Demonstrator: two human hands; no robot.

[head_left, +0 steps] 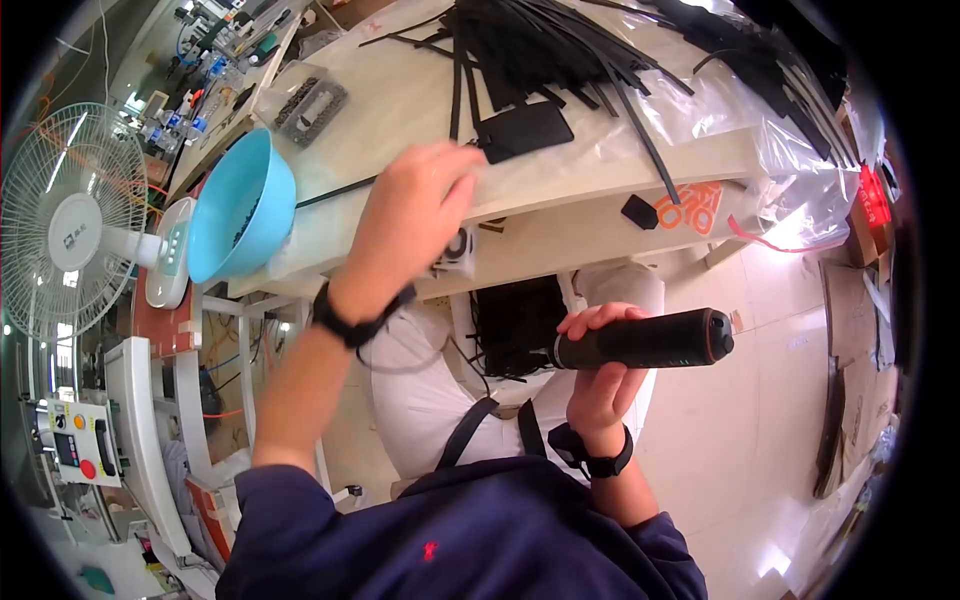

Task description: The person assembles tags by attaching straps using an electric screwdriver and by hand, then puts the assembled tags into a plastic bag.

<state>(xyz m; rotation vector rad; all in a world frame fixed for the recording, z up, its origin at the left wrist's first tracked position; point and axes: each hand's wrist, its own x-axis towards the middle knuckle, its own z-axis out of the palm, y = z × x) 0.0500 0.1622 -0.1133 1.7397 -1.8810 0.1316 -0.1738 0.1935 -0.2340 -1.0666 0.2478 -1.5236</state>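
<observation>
My right hand (602, 375) is wrapped around a black cylindrical electric screwdriver (650, 341), held level above my lap with its thick end to the right. Its narrow metal end points left. My left hand (415, 205) is over the front of the table, smeared by motion, its fingertips close to a flat black rectangular piece (526, 131). Whether the fingers touch or hold anything cannot be made out. A thin black strip (338, 191) lies to the left of that hand. Beyond it is a heap of black strips (530, 50).
A blue bowl (245, 205) with small dark parts stands at the table's left edge, beside a clear box (310, 108) of small dark pieces. A white fan (75, 230) is far left. Under the tabletop, a shelf (560, 250) holds a small black piece (639, 211).
</observation>
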